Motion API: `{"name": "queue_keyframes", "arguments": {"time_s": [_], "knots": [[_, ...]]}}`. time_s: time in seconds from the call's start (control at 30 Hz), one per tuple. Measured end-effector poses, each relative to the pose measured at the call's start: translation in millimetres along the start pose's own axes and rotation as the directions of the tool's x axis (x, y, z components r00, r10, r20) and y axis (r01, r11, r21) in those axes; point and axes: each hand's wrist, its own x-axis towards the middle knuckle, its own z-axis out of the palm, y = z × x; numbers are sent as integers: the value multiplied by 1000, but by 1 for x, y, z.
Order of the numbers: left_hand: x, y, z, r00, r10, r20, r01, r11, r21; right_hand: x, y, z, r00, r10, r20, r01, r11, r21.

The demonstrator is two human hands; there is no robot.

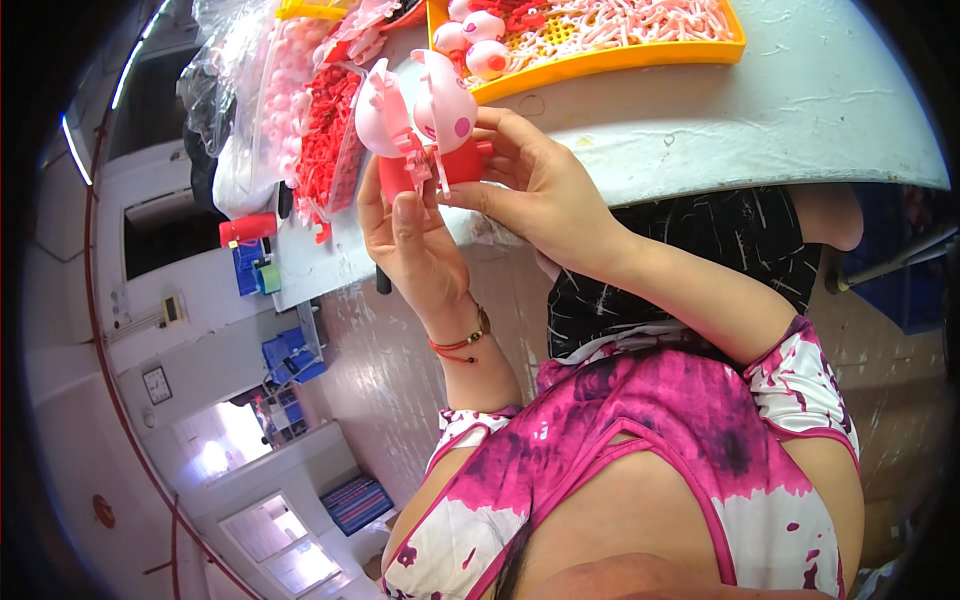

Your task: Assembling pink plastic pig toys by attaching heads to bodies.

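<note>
Above the table's near edge, my two hands hold a pink and red plastic toy pig split into two shell halves. My left hand [415,240] is closed on the left toy half [383,122], its thumb against the red body. The right toy half [448,115], with a pink cheek spot, is gripped between the thumb and fingers of my right hand [530,175]. The halves stand upright side by side, a narrow gap between the heads. Small red and pink pieces show in the gap near the bodies; whether they are fixed inside, I cannot tell.
A yellow tray [610,62] at the back holds pink thin parts and several pig heads. Left of my hands are red small parts [325,135] in a bin and a clear bag [218,75]. The white table [800,110] curves off to the right.
</note>
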Motion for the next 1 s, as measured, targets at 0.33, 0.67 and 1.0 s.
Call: {"name": "queue_keyframes", "arguments": {"time_s": [0.33,0.67,1.0], "knots": [[-2,-1,1,1000,5,-3,-5,999,33,0,0,0,1000,4,12,-3,999,-35],[-2,1,7,1000,-2,-8,3,998,61,1,-1,-1,1000,19,1,-19,999,-41],[-2,-1,7,1000,-9,-10,9,1000,11,1,-4,0,999,35,-4,-35,999,-28]]}}
